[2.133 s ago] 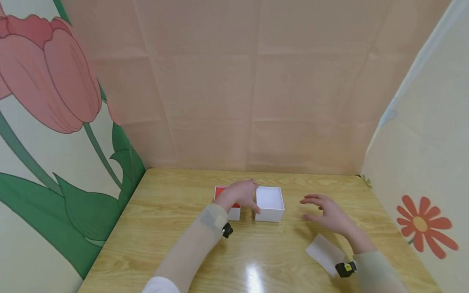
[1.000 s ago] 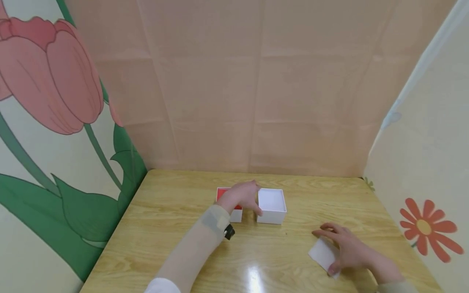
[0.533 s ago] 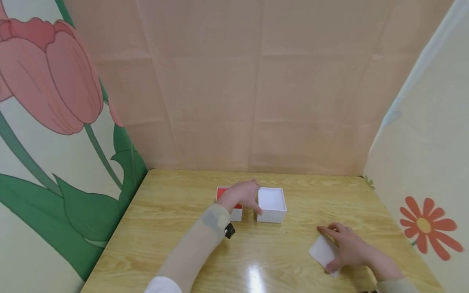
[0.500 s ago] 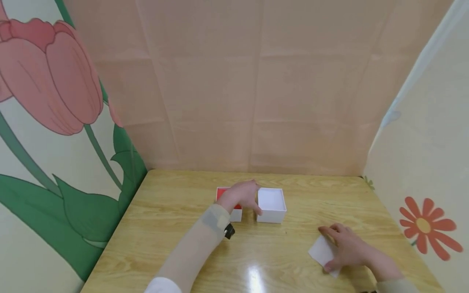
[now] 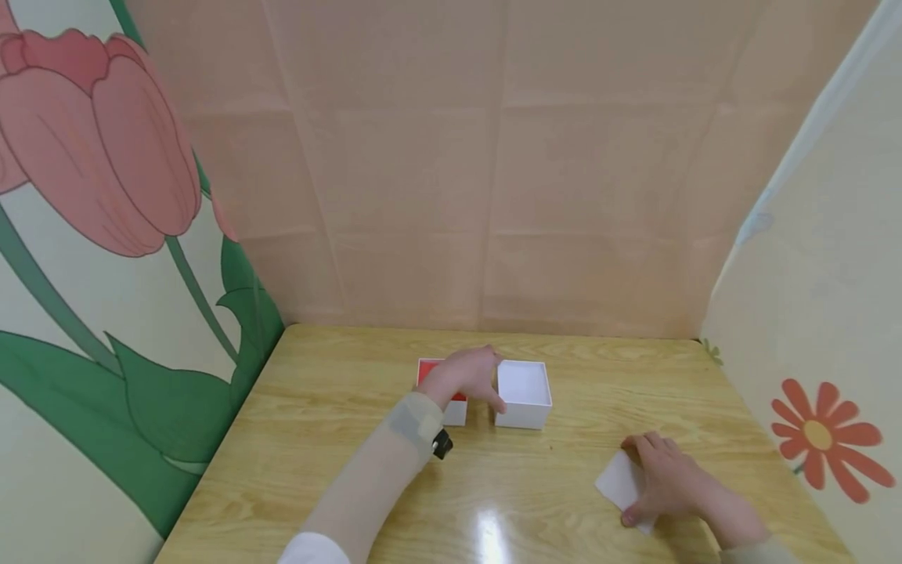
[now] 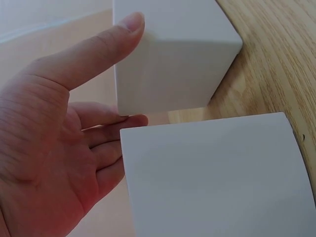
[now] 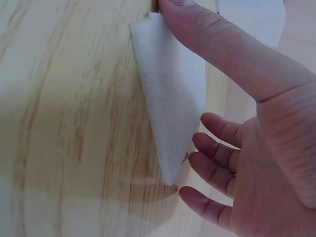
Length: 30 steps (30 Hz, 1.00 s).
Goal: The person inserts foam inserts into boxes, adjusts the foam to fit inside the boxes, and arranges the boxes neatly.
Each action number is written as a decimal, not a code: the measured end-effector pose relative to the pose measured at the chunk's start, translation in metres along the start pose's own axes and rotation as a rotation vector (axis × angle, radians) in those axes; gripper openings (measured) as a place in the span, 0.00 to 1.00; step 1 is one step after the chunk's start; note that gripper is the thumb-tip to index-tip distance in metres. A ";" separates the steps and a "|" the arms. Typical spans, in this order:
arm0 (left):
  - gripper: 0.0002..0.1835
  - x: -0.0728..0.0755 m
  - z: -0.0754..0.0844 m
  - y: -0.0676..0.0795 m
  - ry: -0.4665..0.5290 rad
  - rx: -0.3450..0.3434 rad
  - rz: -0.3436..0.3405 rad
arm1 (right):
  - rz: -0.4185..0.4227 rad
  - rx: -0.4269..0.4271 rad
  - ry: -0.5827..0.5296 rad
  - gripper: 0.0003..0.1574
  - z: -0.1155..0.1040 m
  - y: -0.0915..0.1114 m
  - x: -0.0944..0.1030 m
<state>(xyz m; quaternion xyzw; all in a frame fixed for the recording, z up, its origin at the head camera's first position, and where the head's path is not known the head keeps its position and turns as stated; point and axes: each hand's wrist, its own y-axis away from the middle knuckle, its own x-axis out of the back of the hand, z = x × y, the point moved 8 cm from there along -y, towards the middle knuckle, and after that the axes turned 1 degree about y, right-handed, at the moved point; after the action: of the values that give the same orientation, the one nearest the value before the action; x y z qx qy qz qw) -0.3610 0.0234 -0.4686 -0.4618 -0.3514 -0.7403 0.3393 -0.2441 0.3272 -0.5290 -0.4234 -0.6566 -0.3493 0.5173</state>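
At the back of the table my left hand (image 5: 468, 372) reaches over a white box with red inside (image 5: 456, 413), partly hiding it. It grips the left side of a second, open white box (image 5: 523, 416). The left wrist view has the thumb flat on the front face of that gripped box (image 6: 177, 74) and fingertips at its rear edge; the other box (image 6: 212, 173) stands nearer the wrist. At front right, my right hand (image 5: 669, 479) spans a small white foam sheet (image 5: 618, 479), thumb on its near edge, fingertips at the opposite edge. In the right wrist view the foam (image 7: 170, 89) lies against the tabletop.
The wooden table (image 5: 338, 423) ends at a pinkish cloth backdrop (image 5: 395, 196). A tulip-printed panel (image 5: 106, 157) borders it on the left, a flower-printed one (image 5: 810, 313) on the right. A black wrist camera (image 5: 441, 444) sits on the left wrist.
My right hand has come down from above the table's right side onto the foam sheet, and its fingers have closed in along the edges. The left hand and boxes have stayed put.
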 end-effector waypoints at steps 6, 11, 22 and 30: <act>0.55 0.000 0.000 0.000 0.000 -0.009 0.002 | 0.039 0.073 0.000 0.75 -0.003 -0.001 0.002; 0.56 0.000 -0.001 -0.001 0.017 -0.008 -0.006 | 0.044 0.095 -0.039 0.72 -0.006 -0.001 0.004; 0.56 0.003 -0.001 0.001 0.026 -0.004 -0.009 | 0.023 0.045 -0.005 0.71 0.006 -0.001 0.007; 0.56 0.001 0.000 0.001 0.031 -0.012 -0.013 | -0.022 0.032 -0.023 0.66 0.017 -0.005 0.008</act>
<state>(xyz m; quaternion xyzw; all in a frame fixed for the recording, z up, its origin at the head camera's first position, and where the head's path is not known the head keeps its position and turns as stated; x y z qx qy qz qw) -0.3610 0.0223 -0.4672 -0.4499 -0.3445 -0.7519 0.3371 -0.2558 0.3425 -0.5253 -0.4118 -0.6725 -0.3395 0.5127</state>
